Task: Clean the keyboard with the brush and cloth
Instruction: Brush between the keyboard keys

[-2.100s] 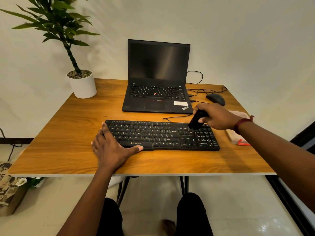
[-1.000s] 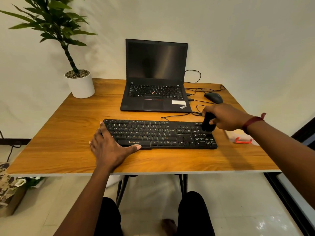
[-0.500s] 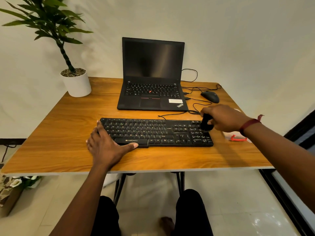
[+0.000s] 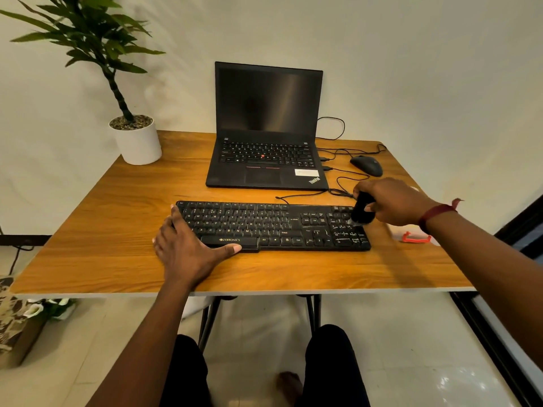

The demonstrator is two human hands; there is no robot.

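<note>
Keyboard [image 4: 264, 227] is lying flat across the front half of the table [image 4: 117, 230], just in front of the laptop [image 4: 264, 142], with its long side toward you. At its left end, your left hand [image 4: 188, 251] is pressing down with the fingers straight over the corner keys and the thumb spread along the front edge beside the space bar; it is grasping nothing and appears to be serving as a brace. At the right end, you are holding the brush [image 4: 363, 211] nearly upright, its lower end down on the number pad. Your right hand [image 4: 393, 201] is wrapping its fingers round the black handle, with the wrist raised off the table. Judgement: the brushing step is in hand, working the rightmost block of keys, and the wiping step is not yet begun. The next move is calling for short strokes that carry debris off the right edge, while the left hand is stopping the board from sliding. Beside the keyboard's right end, a pale item [image 4: 405, 231] with a red piece is lying under your wrist; I cannot tell whether it is the cloth.
</note>
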